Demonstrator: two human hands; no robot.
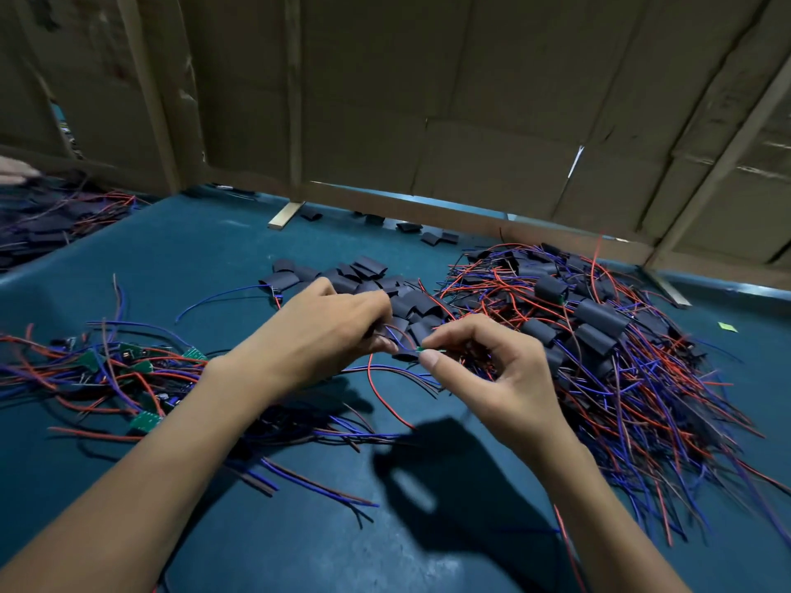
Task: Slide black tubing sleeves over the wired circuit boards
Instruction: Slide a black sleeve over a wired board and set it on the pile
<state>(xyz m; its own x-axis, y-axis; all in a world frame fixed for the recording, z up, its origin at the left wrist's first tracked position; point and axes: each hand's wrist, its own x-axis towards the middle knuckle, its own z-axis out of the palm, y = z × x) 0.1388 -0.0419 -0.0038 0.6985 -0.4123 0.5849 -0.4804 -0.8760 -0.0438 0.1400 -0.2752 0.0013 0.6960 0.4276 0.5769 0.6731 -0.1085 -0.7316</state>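
Both hands meet over the middle of the blue table (222,267). My right hand (483,370) pinches a small green circuit board (428,349) between thumb and forefinger; its red and blue wires trail down towards me. My left hand (325,331) grips a black tubing sleeve (396,331) right beside the board, fingers curled round it. Loose black sleeves (364,276) lie in a heap just behind my hands. Bare green boards with wires (141,365) are piled at the left. Sleeved boards with wires (599,327) form a big heap at the right.
A cardboard wall (428,122) closes off the table's far side, with a few stray sleeves (432,238) along its foot. Another person's hand (15,169) reaches over a second pile of sleeves and wires (51,224) at the far left. A small green scrap (727,326) lies at the right.
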